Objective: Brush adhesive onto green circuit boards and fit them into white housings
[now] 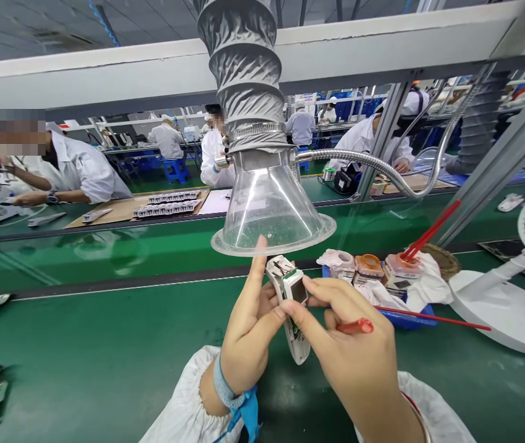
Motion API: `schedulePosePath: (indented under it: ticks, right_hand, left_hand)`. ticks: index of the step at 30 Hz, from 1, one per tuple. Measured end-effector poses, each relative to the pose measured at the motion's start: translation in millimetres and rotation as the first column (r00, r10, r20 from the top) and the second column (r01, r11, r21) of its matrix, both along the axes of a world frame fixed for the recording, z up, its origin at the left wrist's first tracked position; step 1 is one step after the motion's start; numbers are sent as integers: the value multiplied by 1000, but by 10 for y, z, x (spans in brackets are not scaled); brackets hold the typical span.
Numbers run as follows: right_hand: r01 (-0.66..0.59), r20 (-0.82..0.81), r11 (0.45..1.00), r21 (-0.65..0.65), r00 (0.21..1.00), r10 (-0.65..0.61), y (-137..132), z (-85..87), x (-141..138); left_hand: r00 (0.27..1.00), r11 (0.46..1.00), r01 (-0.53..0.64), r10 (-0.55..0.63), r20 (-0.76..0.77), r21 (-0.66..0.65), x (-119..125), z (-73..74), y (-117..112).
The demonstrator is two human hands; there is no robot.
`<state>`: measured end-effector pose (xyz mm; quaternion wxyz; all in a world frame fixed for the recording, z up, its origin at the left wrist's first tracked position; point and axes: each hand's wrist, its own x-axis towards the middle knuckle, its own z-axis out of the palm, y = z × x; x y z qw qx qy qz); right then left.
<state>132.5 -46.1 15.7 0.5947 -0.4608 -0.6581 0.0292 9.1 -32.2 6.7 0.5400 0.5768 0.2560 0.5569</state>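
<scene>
White device casing (288,283), held up over the green bench (119,351) near the rim of the clear hood (269,224) — gripped by both hands. Clasped along the left flank by the left hand (246,329), thumb at the front, one finger stretched upward; pinched narrowly beside the small screen (298,291) by the right hand (364,344), with a red stick (359,326) tucked into that grasp too. Danger here — could crack or skew the screen through too hard a press at its edge; might snag the exposed wires (282,264) by swinging the stick inward. Wide, wired end far, rounded tip near; long axis running mostly far to near, slanting slightly from left to right; screen turned up and a little rightward.
</scene>
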Motion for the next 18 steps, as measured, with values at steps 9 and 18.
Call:
schedulePosePath:
  ticks: [9, 18]
  right_hand:
    - [-26, -31, 1000, 0, 999, 26, -34, -11, 31]
    - [-46, -53, 998, 37, 997, 48, 0, -26, 19]
  left_hand:
    - [977, 968, 21, 33, 209, -250, 37, 2, 148]
    - [955, 970, 74, -3, 295, -232, 48, -47, 121]
